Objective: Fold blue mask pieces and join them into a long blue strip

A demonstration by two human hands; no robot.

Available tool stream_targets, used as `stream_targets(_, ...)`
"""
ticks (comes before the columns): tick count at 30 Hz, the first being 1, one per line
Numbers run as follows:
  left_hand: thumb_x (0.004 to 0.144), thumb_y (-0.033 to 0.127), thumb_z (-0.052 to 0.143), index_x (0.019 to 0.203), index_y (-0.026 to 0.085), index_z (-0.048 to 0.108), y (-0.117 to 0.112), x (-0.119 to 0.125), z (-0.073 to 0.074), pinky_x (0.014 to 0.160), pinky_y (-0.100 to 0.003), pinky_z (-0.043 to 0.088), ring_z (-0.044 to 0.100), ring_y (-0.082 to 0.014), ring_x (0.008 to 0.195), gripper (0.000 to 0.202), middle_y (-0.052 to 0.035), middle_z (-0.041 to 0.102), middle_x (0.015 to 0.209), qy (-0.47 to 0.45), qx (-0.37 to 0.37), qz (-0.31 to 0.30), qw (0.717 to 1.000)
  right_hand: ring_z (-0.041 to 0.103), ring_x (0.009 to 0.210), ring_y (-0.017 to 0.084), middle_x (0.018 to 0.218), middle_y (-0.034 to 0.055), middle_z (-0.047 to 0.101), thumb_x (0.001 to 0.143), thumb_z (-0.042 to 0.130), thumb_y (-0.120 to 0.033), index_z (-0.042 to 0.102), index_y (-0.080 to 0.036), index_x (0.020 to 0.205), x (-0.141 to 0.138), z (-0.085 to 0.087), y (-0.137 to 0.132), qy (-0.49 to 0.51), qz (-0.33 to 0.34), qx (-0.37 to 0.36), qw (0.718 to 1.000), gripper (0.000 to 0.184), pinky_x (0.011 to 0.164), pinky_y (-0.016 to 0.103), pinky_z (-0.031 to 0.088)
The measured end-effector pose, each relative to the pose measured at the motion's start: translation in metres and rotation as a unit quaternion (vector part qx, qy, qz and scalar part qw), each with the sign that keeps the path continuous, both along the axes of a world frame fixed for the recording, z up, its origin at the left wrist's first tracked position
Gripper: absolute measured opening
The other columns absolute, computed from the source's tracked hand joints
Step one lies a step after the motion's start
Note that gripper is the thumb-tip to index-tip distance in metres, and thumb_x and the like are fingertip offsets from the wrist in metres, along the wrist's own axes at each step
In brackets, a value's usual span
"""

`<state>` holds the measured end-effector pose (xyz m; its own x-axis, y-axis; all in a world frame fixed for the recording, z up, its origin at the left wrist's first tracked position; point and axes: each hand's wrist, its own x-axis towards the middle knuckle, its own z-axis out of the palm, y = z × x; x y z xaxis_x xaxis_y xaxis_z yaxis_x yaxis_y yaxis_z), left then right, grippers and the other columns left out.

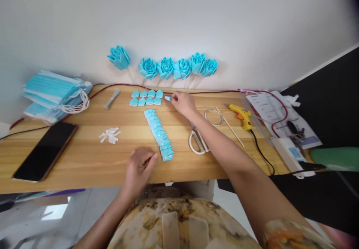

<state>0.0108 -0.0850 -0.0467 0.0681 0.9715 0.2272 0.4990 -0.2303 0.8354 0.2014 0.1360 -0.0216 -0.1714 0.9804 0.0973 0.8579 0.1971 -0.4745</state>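
Observation:
My right hand [183,103] reaches to the back of the table and pinches a small folded blue petal [168,98] between thumb and fingers. Just left of it lie two rows of similar blue petals [141,102]. My left hand [141,166] rests near the front edge, its fingers loosely curled in, and I see nothing in it. Beside that hand runs a slanting strip of overlapping folded blue pieces [159,134]. White-handled scissors [197,144] lie partly hidden under my right forearm.
Blue flowers on stems [166,68] lean at the wall. Face masks [53,91], a phone [46,151] and white scraps [110,135] lie left. At right are a wire coil [214,117], a stick [230,127], a yellow glue gun [240,115] and a power strip [291,155].

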Motion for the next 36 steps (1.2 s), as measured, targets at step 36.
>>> stream_targets(36, 0.084, 0.029, 0.069, 0.106, 0.016, 0.069, 0.117, 0.028, 0.032, 0.064, -0.027, 0.046, 0.062, -0.0143, 0.067, 0.025, -0.0009, 0.070, 0.072, -0.146, -0.049, -0.087, 0.984, 0.053, 0.072, 0.012, 0.082, -0.0030, 0.060, 0.081, 0.069, -0.037, 0.071, -0.023, 0.112, 0.038, -0.002, -0.085, 0.418, 0.130, -0.111, 0.892, 0.033, 0.067, 0.027, 0.043)
